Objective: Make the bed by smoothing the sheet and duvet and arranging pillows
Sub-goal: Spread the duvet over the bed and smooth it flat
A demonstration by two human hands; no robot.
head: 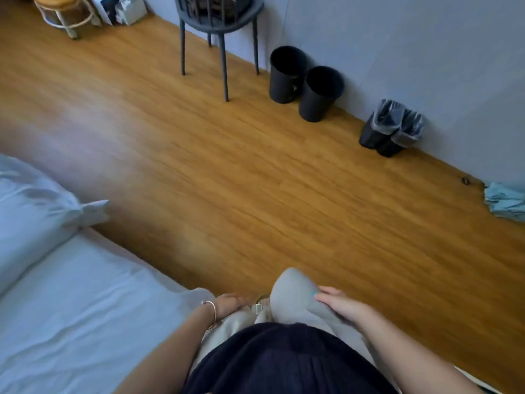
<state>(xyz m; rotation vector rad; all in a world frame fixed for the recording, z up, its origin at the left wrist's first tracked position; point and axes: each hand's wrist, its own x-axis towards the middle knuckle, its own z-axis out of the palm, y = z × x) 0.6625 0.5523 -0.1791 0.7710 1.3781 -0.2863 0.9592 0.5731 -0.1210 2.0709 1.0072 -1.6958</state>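
Observation:
The bed's white sheet fills the lower left, lightly wrinkled, with its edge running diagonally along the floor. A white pillow lies on it at the left, one corner poking out over the bed edge. No duvet shows. My left hand, with a bracelet on the wrist, rests on my light trouser leg beside the sheet's corner, its fingers hidden. My right hand lies flat on my raised grey knee, holding nothing. Neither hand touches the bedding.
Wooden floor spreads ahead to a grey wall. Along the wall stand a dark chair, two black bins, two lined bins and a pile of folded blue cloth. A round stool is at top left.

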